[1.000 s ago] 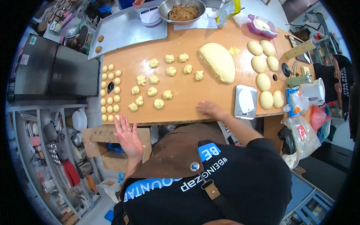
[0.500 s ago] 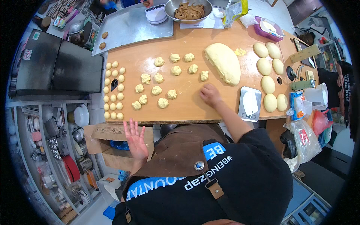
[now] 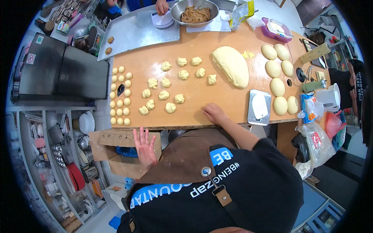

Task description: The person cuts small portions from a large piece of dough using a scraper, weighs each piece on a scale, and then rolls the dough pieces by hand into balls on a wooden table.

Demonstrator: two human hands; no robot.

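Note:
Out past the table's near edge, my left hand (image 3: 146, 148) is open with its fingers spread and nothing in it. My right hand (image 3: 214, 113) rests on the wooden table close to that edge, its fingers curled down. Whatever may lie beneath those fingers is hidden. Several rough lumps of yellow dough (image 3: 164, 94) are spread to the left of this hand. Beyond it lies a large mass of yellow dough (image 3: 230, 66). A digital scale (image 3: 259, 107) sits to its right.
Small smooth dough balls (image 3: 119, 102) stand in rows at the left end, and large ones (image 3: 278, 87) at the right. Across the table are a metal tray (image 3: 140, 33), a bowl of brown filling (image 3: 194, 14) and another person's hand (image 3: 162, 7). An open cardboard box (image 3: 126, 167) sits below the edge.
My right hand has moved nearer to me and slightly left along the table. My left hand has shifted a little right and stays spread. The other person's hand has come further into view.

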